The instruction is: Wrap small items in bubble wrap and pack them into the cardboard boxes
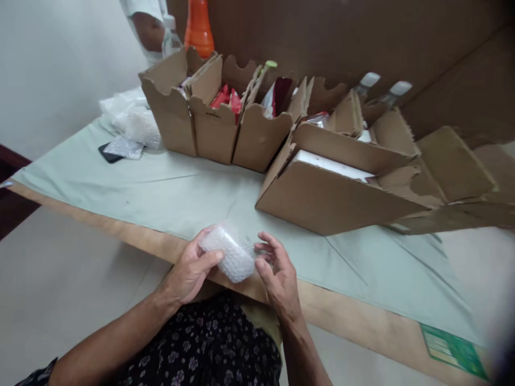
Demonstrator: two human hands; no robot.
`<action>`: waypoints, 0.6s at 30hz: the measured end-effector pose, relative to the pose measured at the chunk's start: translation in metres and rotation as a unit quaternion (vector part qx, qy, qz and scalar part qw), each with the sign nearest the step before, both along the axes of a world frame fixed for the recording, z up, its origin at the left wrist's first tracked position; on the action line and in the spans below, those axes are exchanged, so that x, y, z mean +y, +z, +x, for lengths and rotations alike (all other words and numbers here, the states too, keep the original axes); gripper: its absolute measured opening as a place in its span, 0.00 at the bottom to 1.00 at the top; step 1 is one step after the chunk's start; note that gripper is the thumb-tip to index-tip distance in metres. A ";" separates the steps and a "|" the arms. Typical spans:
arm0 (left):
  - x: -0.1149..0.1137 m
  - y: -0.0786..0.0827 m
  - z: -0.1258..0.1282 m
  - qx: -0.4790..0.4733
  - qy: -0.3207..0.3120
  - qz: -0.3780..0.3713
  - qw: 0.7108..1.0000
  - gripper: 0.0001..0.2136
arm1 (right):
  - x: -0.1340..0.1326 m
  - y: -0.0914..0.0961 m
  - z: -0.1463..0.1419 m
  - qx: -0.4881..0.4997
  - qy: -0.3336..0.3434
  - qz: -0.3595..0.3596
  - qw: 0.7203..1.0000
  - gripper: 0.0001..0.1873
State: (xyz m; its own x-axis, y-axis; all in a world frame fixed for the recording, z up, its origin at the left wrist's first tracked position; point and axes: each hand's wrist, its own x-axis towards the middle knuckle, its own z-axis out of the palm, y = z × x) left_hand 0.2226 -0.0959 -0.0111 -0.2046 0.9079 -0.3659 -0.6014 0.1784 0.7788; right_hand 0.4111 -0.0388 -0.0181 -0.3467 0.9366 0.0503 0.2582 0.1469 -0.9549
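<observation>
A small bundle of bubble wrap (232, 257) is held over the front edge of the table, and what lies inside it cannot be made out. My left hand (193, 268) grips its left side, the thumb pressed on top. Just right of the bundle is my right hand (277, 271), with its fingers apart and slightly curled, close to the wrap's right edge. I see nothing in that hand.
Cardboard bins (213, 131) with packets inside line the table's back, and a larger cardboard box (341, 198) stands front right. Bubble wrap (139, 126) and a dark flat object (108, 155) lie at left. An orange bottle (199, 32) and a person's arm (148, 32) show behind.
</observation>
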 end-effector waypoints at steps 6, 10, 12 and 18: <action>0.005 -0.002 0.020 0.007 -0.032 0.019 0.999 0.25 | -0.010 0.004 0.011 0.089 0.008 -0.087 0.992 0.29; 0.036 0.008 0.005 0.087 -0.100 0.100 0.986 0.27 | 0.006 0.045 0.039 0.075 -0.077 -0.004 0.994 0.20; 0.063 0.012 -0.008 0.157 -0.085 0.130 0.975 0.28 | 0.023 0.080 0.060 0.073 -0.116 0.050 0.989 0.20; 0.128 -0.017 -0.012 0.379 -0.045 0.109 0.918 0.27 | 0.121 0.175 0.074 0.057 -0.162 0.188 0.967 0.21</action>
